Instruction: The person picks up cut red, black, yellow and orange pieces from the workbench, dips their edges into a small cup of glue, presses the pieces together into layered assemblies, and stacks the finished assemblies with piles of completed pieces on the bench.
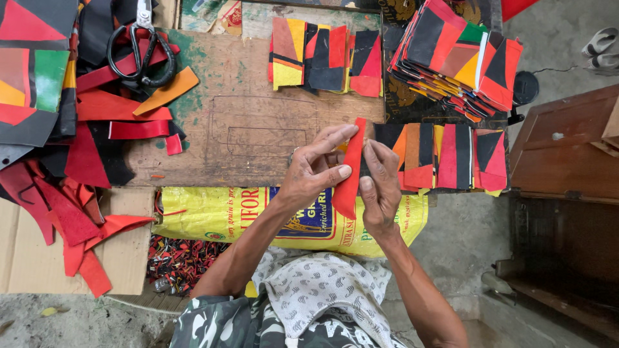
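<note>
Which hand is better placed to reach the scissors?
Left, probably. The scissors lie on the left end of the wooden board; the left hand is nearer than the right hand. Both pinch the red strip.

Red strip (349, 169) btwn both hands (345, 174)

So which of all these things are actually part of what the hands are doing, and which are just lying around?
In hand:
- red strip, pinched between left hand and right hand
- wooden board beneath the hands
- patchwork pieces beside the right hand

Lying about:
- scissors
- stacked patchwork pile
- red offcuts
- yellow sack
- sandals
</note>
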